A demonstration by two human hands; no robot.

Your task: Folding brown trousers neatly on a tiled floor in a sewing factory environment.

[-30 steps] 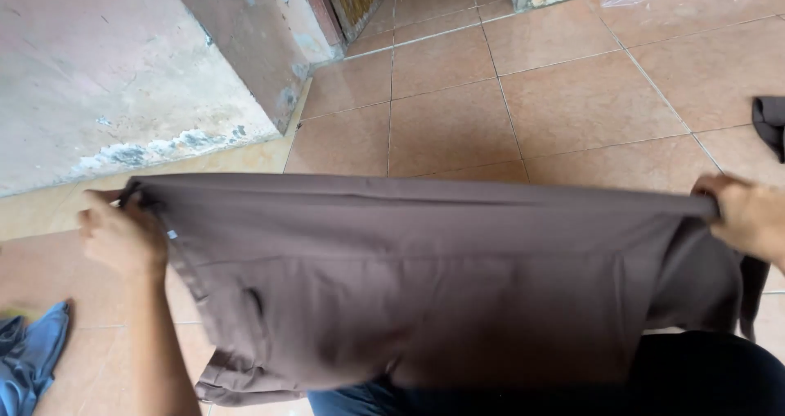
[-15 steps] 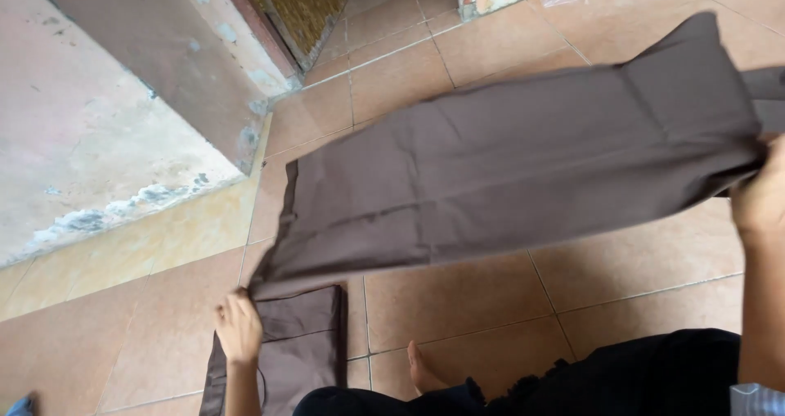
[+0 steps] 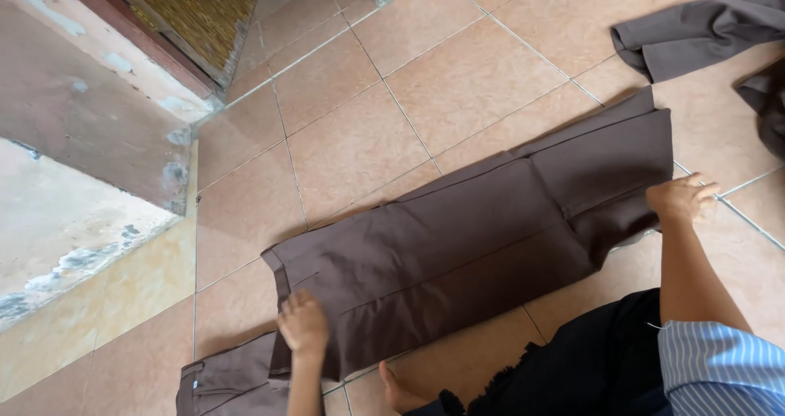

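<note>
1. Our left hand pressed flat, fingers spread, on the waist end of the brown trousers
2. Our right hand rested fingers loosely curled on the hem end
3. A second before, we held them stretched in the air; now they lay folded lengthwise on the tiled floor, flattened for another fold
4. More brown cloth lay well apart
</note>
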